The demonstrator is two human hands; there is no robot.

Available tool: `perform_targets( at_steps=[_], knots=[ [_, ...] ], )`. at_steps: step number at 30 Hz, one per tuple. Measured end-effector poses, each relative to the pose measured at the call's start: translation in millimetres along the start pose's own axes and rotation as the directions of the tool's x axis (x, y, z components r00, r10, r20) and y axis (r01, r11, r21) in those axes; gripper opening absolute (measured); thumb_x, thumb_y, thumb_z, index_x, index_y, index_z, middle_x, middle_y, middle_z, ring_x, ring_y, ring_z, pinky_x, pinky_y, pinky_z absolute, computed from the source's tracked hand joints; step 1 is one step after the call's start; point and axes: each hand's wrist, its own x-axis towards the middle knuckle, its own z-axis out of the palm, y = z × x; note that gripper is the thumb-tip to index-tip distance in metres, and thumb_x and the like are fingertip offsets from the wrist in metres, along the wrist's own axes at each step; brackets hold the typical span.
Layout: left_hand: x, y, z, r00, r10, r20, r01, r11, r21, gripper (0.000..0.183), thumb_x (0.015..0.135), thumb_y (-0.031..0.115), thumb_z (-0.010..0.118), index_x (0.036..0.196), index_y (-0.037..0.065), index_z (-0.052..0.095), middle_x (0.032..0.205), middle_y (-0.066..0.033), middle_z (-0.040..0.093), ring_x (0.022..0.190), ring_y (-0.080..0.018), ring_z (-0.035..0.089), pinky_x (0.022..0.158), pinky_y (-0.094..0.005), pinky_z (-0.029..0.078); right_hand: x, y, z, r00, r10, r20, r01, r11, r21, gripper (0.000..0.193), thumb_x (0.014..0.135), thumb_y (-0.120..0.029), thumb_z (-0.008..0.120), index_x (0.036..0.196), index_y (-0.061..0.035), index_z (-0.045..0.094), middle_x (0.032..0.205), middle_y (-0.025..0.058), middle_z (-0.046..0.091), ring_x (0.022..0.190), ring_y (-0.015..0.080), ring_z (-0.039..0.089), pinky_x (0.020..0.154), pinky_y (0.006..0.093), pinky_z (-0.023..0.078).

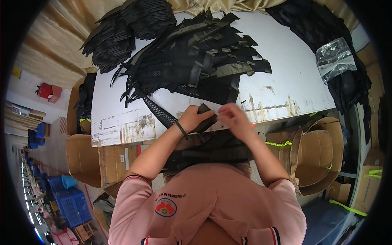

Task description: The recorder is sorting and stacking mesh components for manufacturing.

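At the table's near edge, my left hand [192, 119] grips a dark olive fabric piece [209, 121] between thumb and fingers. Just to its right is my right hand [235, 119], thumb and fingertips pinched together beside the piece's edge; whatever is in that pinch is too small to make out. More dark fabric [212, 151] lies across my lap under both hands. A black mesh strap [157, 110] runs from the heap toward my left wrist. Beyond my hands, a loose heap of black and olive sewn pieces [183, 61] with mesh and webbing covers the middle of the table.
Stacks of black cut pieces [108, 45] sit at the far left of the white table [286, 81]. Black fabric [349, 94] and a clear plastic bag [337, 61] are at the right. Cardboard boxes stand left [110, 157] and right [318, 151] of me, below table level.
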Motion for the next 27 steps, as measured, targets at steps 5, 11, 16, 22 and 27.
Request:
perform_targets(
  at_steps=[5,11,16,22,27],
  knots=[
    [-5,5,2,0.997,-0.063,0.043,0.065,0.997,-0.036,0.023,0.086,0.021,0.066,0.093,0.000,0.067,0.083,-0.0028,0.067,0.074,-0.0091,0.060,0.065,-0.0244,0.049,4,18,-2,0.931,0.255,0.262,-0.333,0.886,0.323,0.013,0.081,-0.006,0.068,0.084,-0.0053,0.055,0.071,0.0011,0.054,0.063,0.0088,0.053,0.057,0.0242,0.043],
    [-48,-46,-48,0.933,0.044,0.356,-0.278,0.717,0.640,0.028,0.078,0.028,0.072,0.084,0.004,0.059,0.071,-0.0091,0.061,0.069,-0.0204,0.059,0.058,-0.0319,0.044,-20,33,-64,0.906,0.356,0.230,-0.416,0.850,0.323,0.018,0.079,-0.001,0.068,0.076,-0.0072,0.051,0.067,-0.0015,0.054,0.062,0.0077,0.052,0.054,0.0237,0.041],
    [-74,-54,-50,0.687,-0.582,0.435,-0.007,0.593,0.805,0.021,0.079,0.027,0.068,0.086,0.008,0.063,0.075,-0.0113,0.064,0.072,-0.0268,0.063,0.063,-0.0360,0.048,-96,81,-64,0.688,0.585,0.430,-0.353,0.787,-0.505,0.022,0.074,-0.012,0.074,0.076,-0.0046,0.054,0.070,0.0092,0.061,0.066,0.0218,0.059,0.059,0.0348,0.047],
    [3,-11,-67,0.771,0.626,0.120,-0.388,0.311,0.868,0.032,0.073,0.004,0.059,0.106,0.007,0.059,0.109,-0.0138,0.057,0.104,-0.0332,0.053,0.090,-0.0419,0.042,-96,82,-53,0.617,0.666,0.420,-0.317,0.698,-0.642,0.029,0.073,-0.024,0.077,0.078,-0.0033,0.057,0.074,0.0156,0.063,0.069,0.0287,0.062,0.062,0.0377,0.049],
    [69,2,-94,0.605,0.793,0.070,-0.066,-0.038,0.997,0.049,0.071,0.002,0.061,0.118,0.009,0.055,0.134,-0.0124,0.046,0.127,-0.0316,0.039,0.108,-0.0489,0.026,-89,74,-61,0.582,0.681,0.445,-0.302,0.689,-0.659,0.032,0.074,-0.025,0.077,0.077,-0.0025,0.055,0.070,0.0124,0.062,0.066,0.0236,0.060,0.059,0.0341,0.048]
  ],
)
